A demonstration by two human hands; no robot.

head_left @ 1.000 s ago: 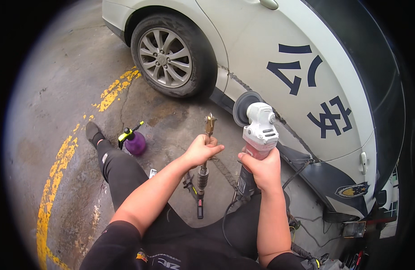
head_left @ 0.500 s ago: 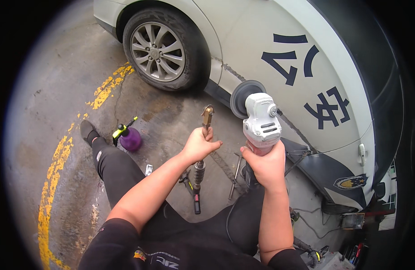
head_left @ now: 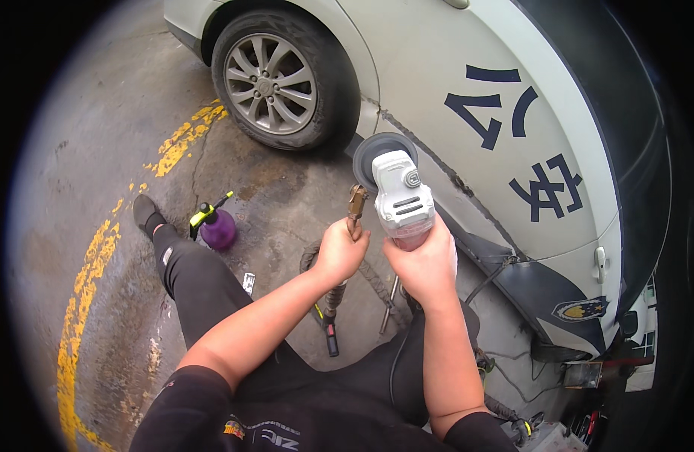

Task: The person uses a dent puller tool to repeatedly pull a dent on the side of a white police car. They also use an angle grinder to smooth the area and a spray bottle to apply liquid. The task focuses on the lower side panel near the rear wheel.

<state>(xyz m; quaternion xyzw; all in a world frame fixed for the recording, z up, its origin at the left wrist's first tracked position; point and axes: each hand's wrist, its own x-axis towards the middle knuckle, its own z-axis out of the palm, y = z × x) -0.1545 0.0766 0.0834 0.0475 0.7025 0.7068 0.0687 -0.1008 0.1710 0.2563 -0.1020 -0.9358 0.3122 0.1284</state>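
Observation:
My right hand (head_left: pixel 420 264) is wrapped round the body of an angle grinder (head_left: pixel 401 188) with a white head. Its round grey disc (head_left: pixel 371 154) faces away from me, at the near side of the car's lower edge. Close by on the left, my left hand (head_left: pixel 342 252) is closed round the shaft of a long metal rod tool with a brass-coloured tip (head_left: pixel 356 202). Below that fist, its ribbed shaft runs down to a black and red handle (head_left: pixel 331 339). A rough dark scraped strip (head_left: pixel 430 158) runs along the white car door (head_left: pixel 414 68).
The car's wheel (head_left: pixel 271 87) is at the upper left of the door. A purple spray bottle (head_left: pixel 219 230) stands on the concrete floor beside my outstretched leg (head_left: pixel 204 279). A metal bar (head_left: pixel 390 305) and cables (head_left: pixel 524 377) lie on the floor. Worn yellow lines (head_left: pixel 87 316) mark the ground.
The grinder has moved left with my right hand, off the scraped strip and close to the brass-coloured tip. My left hand has shifted slightly right and down, still gripping the rod tool.

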